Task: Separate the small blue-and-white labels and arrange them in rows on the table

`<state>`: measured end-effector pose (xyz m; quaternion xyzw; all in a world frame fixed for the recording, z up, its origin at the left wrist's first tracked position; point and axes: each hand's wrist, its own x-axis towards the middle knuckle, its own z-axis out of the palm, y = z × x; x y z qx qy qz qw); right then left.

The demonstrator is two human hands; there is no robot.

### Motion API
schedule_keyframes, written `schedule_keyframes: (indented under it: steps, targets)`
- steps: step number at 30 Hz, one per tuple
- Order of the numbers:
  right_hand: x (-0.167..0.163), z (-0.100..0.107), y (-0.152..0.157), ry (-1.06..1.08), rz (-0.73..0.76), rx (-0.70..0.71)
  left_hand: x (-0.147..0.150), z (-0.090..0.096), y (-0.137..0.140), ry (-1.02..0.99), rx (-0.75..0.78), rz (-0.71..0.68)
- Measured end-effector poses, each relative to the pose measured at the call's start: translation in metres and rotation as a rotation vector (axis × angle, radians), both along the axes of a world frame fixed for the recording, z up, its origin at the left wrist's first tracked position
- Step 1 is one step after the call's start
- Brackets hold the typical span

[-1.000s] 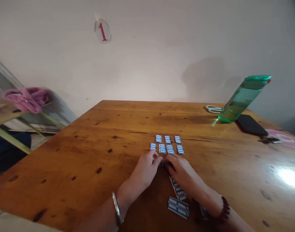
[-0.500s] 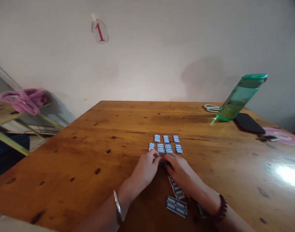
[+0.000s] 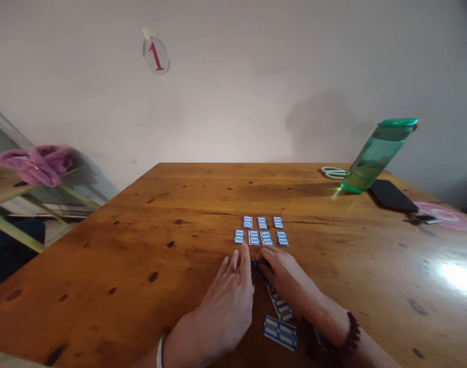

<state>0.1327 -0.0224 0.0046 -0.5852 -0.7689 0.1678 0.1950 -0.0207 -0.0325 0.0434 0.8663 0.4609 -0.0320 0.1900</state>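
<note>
My left hand (image 3: 233, 294) is open, its fingers stretched forward just short of the label pieces, with nothing visible in it. Beside it, my right hand (image 3: 285, 273) is closed around a small dark object (image 3: 255, 262); only its tip shows, so I cannot tell its kind. Ahead of both hands, small blue-and-white label pieces (image 3: 254, 237) lie in two rows, three in the far one and several in the near one. Under my right hand a longer label strip (image 3: 281, 304) is partly covered. Closer to me lies a wider blue-and-white label sheet (image 3: 280, 332).
On the wooden table (image 3: 103, 255), a green bottle (image 3: 377, 158) stands at the back right near a white cable (image 3: 333, 173). A black phone-like slab (image 3: 393, 196), keys (image 3: 421, 219) and a pink disc (image 3: 448, 217) lie beyond it. Pink cloth (image 3: 38, 163) rests on another table at left.
My left hand has drawn back from my right hand, and its fingers have gone from pinched to stretched out. My right hand stays nearly in place, still around the dark object.
</note>
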Motion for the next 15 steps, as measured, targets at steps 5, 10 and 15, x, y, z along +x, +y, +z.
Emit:
schedule_keyframes:
  steps: [5, 10, 15]
  targets:
    - [0.0, -0.002, 0.001, 0.016, 0.001, 0.009, 0.002, 0.001, -0.001, 0.029, -0.021, -0.013]
    - [0.001, -0.004, 0.002, 0.014, 0.011, 0.014, 0.0, -0.003, 0.001, -0.051, -0.014, -0.005]
    - [0.0, -0.001, 0.001, 0.011, 0.002, 0.01, -0.003, -0.01, 0.017, -0.205, 0.126, 0.088]
